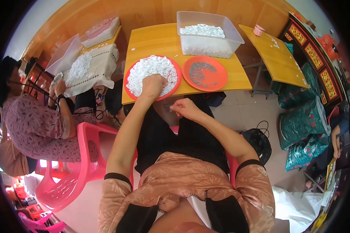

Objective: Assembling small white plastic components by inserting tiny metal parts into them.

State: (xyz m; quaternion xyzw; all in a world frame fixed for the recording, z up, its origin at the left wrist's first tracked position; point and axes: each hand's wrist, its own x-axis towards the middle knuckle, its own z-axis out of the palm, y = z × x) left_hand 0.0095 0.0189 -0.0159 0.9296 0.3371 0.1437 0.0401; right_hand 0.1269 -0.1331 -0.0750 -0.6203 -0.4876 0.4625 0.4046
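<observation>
My left hand (154,86) reaches into a round red tray (126,86) heaped with small white ring-like pieces (153,66). Its fingers are bent down among the pieces, and their tips are mostly hidden. Over my lap, just off the table's front edge, my right hand (185,108) is closed in a pinch. Something small shows at its fingertips, too tiny to name. Right of the heaped tray lies a round orange-red plate (219,79) with small grey metal-looking bits (200,73) scattered in it.
A clear plastic bin (206,47) of white pieces stands at the back of the wooden table (151,37). To the left, a person (39,120) works at a cloth-covered table (101,68) beside a pink chair (85,155). Green sacks (305,120) are stacked at the right.
</observation>
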